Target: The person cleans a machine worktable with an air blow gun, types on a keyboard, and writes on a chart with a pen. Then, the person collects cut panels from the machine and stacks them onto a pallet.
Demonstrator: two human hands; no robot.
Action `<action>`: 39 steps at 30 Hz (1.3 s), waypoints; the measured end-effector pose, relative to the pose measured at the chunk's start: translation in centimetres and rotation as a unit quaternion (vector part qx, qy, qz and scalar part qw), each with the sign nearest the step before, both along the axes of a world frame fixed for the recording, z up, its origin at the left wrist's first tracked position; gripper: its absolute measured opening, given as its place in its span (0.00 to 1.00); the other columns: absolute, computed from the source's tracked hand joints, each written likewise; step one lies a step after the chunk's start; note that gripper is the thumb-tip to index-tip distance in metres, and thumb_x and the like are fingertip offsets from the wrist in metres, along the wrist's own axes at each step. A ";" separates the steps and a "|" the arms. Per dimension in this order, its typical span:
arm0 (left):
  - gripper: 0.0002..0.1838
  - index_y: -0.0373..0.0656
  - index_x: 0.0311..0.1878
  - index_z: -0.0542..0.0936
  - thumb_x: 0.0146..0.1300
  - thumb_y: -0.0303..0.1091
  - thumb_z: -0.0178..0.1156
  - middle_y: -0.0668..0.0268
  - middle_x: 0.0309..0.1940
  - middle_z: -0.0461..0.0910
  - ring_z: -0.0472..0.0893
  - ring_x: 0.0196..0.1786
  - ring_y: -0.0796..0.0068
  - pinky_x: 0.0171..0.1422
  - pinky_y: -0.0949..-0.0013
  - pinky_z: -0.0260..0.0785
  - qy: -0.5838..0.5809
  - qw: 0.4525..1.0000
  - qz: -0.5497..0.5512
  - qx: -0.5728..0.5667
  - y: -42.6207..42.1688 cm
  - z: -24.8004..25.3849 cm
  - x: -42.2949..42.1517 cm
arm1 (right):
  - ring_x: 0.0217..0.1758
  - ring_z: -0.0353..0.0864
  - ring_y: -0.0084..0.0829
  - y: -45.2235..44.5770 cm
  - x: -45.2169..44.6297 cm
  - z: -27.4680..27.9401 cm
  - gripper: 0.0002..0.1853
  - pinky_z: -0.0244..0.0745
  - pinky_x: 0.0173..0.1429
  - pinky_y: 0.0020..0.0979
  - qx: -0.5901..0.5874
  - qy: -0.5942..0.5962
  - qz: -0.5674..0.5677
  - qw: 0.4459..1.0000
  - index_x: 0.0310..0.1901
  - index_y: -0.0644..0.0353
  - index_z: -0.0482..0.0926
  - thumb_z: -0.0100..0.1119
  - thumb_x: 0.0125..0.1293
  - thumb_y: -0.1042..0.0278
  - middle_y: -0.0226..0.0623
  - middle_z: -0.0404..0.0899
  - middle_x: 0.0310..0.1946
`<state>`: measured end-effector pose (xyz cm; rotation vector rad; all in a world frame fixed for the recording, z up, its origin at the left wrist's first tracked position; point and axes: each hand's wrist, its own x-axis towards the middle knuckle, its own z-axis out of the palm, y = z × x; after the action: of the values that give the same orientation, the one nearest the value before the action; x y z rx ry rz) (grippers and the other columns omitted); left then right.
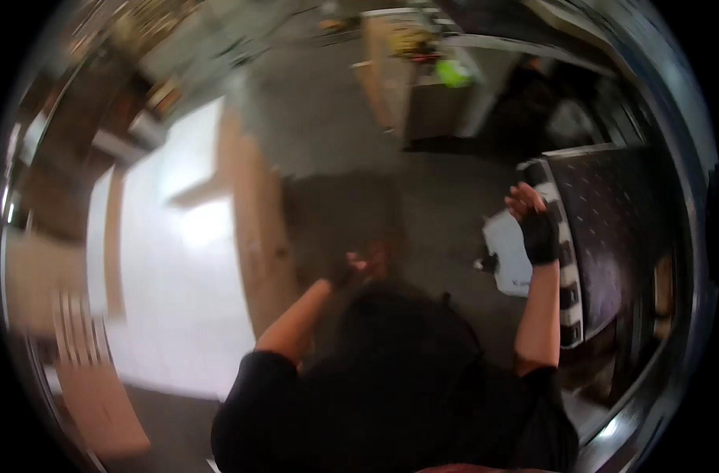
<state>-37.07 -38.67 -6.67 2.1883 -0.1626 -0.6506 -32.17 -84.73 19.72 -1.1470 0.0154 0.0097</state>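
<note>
My right hand (531, 221), in a black fingerless glove, is raised beside the black-and-white striped edge (568, 272) of a dark surface. Its fingers are apart and hold nothing I can see; whether it touches the edge I cannot tell. Below and left of it is a white flat-faced object (507, 252) with small dark marks. My left hand (358, 266), also dark-gloved, hangs in front of my body over the floor. Motion blurs its fingers, so its grip is unclear. Left of it runs the brown edge (257, 213) of a big stack of white panels (170, 292).
A wooden cabinet-like stand (438, 110) at the far side carries yellow items and a bright green item (452, 73). The dark speckled surface (611, 221) lies along the right. Brown boards (99, 402) stand at the lower left. Grey floor (312, 102) runs between.
</note>
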 end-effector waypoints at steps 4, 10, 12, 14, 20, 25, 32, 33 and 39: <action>0.31 0.30 0.65 0.68 0.66 0.43 0.61 0.59 0.49 0.81 0.81 0.50 0.69 0.56 0.69 0.69 -0.059 0.985 -0.116 -0.110 -2.4 -1.1 14.9 | 0.52 0.82 0.35 -9.5 7.9 1.1 0.21 0.75 0.56 0.31 0.008 0.000 -0.115 0.993 0.60 0.64 0.73 0.50 0.74 0.58 0.42 0.81 0.53; 0.34 0.30 0.67 0.65 0.66 0.43 0.62 0.57 0.54 0.79 0.80 0.54 0.69 0.62 0.68 0.68 0.063 0.974 -0.069 -0.207 -12.0 10.8 32.4 | 0.48 0.84 0.33 -19.0 13.3 1.4 0.21 0.77 0.47 0.29 -0.069 0.048 -0.318 0.944 0.58 0.63 0.75 0.48 0.74 0.55 0.40 0.82 0.49; 0.34 0.31 0.68 0.65 0.66 0.43 0.62 0.56 0.56 0.78 0.79 0.55 0.68 0.64 0.67 0.67 0.056 0.974 -0.115 -0.186 -16.3 14.6 38.8 | 0.46 0.84 0.32 -24.4 15.3 -0.2 0.21 0.77 0.45 0.28 -0.042 0.046 -0.330 0.942 0.57 0.63 0.75 0.49 0.74 0.54 0.39 0.82 0.49; 0.34 0.32 0.68 0.65 0.66 0.44 0.62 0.55 0.58 0.77 0.79 0.56 0.68 0.64 0.66 0.67 0.053 0.971 -0.148 -0.180 -20.0 16.7 44.5 | 0.46 0.84 0.31 -28.1 17.4 -0.2 0.21 0.77 0.45 0.28 -0.054 0.061 -0.374 0.924 0.57 0.63 0.76 0.50 0.74 0.54 0.38 0.83 0.49; 0.32 0.34 0.68 0.65 0.68 0.43 0.60 0.55 0.58 0.78 0.79 0.55 0.68 0.60 0.69 0.68 0.029 0.971 -0.192 -0.142 -30.3 21.5 60.1 | 0.46 0.85 0.31 -41.9 27.6 -1.9 0.19 0.78 0.42 0.25 0.012 -0.065 -0.323 0.944 0.58 0.64 0.76 0.54 0.73 0.59 0.41 0.82 0.50; 0.30 0.36 0.66 0.69 0.66 0.42 0.62 0.58 0.56 0.79 0.77 0.58 0.68 0.62 0.65 0.67 0.031 0.965 -0.172 -0.193 -38.1 25.2 71.5 | 0.47 0.85 0.31 -45.0 39.7 1.8 0.21 0.76 0.45 0.27 -0.043 -0.003 -0.356 0.933 0.58 0.61 0.76 0.57 0.70 0.55 0.39 0.82 0.49; 0.31 0.32 0.69 0.65 0.67 0.38 0.59 0.51 0.62 0.74 0.76 0.61 0.62 0.66 0.64 0.65 0.074 0.936 -0.116 -0.323 -49.8 29.0 86.8 | 0.46 0.84 0.31 -48.5 58.0 4.4 0.25 0.74 0.48 0.27 -0.112 0.058 -0.303 0.944 0.56 0.59 0.77 0.62 0.65 0.49 0.36 0.82 0.48; 0.31 0.32 0.69 0.65 0.67 0.39 0.58 0.50 0.62 0.74 0.76 0.62 0.62 0.67 0.64 0.65 0.064 0.933 -0.126 -0.332 -51.5 29.1 89.2 | 0.46 0.84 0.30 -49.8 60.6 4.1 0.25 0.74 0.48 0.27 -0.114 0.065 -0.299 0.945 0.55 0.59 0.77 0.63 0.64 0.49 0.35 0.82 0.48; 0.31 0.33 0.69 0.64 0.69 0.40 0.58 0.50 0.61 0.74 0.77 0.61 0.60 0.61 0.67 0.68 0.036 0.919 -0.104 -0.378 -60.8 30.3 99.0 | 0.47 0.82 0.27 -57.1 75.3 7.1 0.22 0.74 0.47 0.26 -0.130 0.099 -0.260 0.952 0.57 0.55 0.75 0.61 0.67 0.52 0.33 0.80 0.48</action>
<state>61.89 -99.44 23.60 1.4060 -0.5226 -0.6456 43.08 -141.78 26.82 -1.3719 0.5117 -0.3556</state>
